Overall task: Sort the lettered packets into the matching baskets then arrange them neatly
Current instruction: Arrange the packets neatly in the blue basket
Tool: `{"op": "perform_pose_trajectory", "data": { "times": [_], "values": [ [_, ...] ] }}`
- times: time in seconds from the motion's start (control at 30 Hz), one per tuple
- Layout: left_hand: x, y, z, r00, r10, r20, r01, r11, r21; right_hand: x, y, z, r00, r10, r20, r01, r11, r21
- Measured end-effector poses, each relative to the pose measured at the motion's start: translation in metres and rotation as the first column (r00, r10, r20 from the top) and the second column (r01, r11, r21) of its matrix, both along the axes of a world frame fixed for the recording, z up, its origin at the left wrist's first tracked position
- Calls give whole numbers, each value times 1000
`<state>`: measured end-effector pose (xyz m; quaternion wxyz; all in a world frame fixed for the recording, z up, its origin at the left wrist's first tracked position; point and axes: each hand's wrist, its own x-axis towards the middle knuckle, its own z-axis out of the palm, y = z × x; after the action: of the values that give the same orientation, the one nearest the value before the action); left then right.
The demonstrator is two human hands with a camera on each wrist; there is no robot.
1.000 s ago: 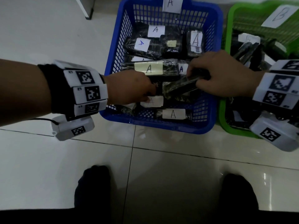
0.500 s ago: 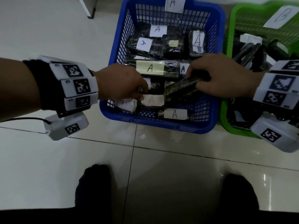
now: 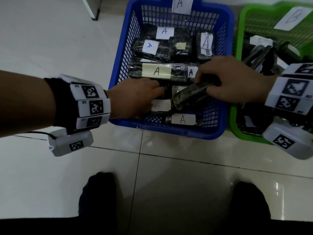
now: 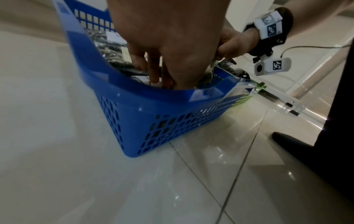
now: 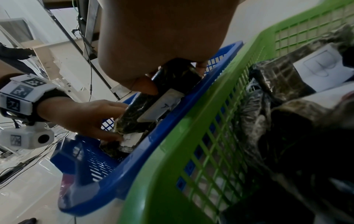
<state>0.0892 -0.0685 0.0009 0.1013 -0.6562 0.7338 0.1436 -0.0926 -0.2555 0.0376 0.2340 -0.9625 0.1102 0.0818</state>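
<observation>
A blue basket (image 3: 169,131) tagged "A" holds several dark wrapped packets with white "A" labels. My right hand (image 3: 205,83) grips one dark packet (image 3: 189,95) by its end and holds it tilted over the basket's front half; the right wrist view shows its white label (image 5: 162,106). My left hand (image 3: 157,92) reaches in from the left, its fingers (image 4: 153,68) fairly straight and pointing down onto the packets lying under the held one. Its thumb touches a white-labelled packet (image 5: 128,137) at the bottom. To the right stands the green basket (image 3: 237,126), tagged "B" and holding dark packets.
Both baskets (image 5: 191,121) stand side by side on a glossy white tiled floor. My two dark-socked feet (image 3: 98,192) are near the bottom of the head view. A white furniture leg (image 3: 92,9) stands at the far left behind the blue basket.
My left hand has moved right, from the basket's front left corner back under the held packet. My right hand and its packet have barely shifted.
</observation>
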Motion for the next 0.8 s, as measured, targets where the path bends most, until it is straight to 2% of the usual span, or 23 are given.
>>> {"op": "perform_pose_trajectory", "data": {
  "times": [0.1, 0.17, 0.27, 0.4, 0.57, 0.67, 0.8],
  "values": [
    [1, 1, -3, 992, -127, 14, 127, 992, -3, 0, 1, 4, 1000, -7, 2, 7, 1000, -3],
    [2, -3, -2, 990, -142, 28, 140, 989, 48, 0, 2, 6, 1000, -27, 7, 27, 999, 22],
    [3, -9, 1, 987, -159, 35, 155, 983, 100, 1, 2, 10, 997, -79, 2, 77, 986, 146],
    [4, -11, 2, 985, -174, 3, 172, 975, 140, 5, -2, 11, 977, -215, 4, 206, 941, 268],
    [3, -8, -1, 964, -265, -21, 265, 951, 158, 15, -6, 9, 944, -330, -23, 321, 894, 314],
    [4, -6, -4, 970, -239, -47, 244, 953, 180, 19, -7, 11, 927, -370, -69, 367, 848, 384],
    [7, -9, -5, 982, -146, -123, 173, 953, 249, 19, -12, 7, 916, -396, -62, 388, 836, 389]
  ]
}}
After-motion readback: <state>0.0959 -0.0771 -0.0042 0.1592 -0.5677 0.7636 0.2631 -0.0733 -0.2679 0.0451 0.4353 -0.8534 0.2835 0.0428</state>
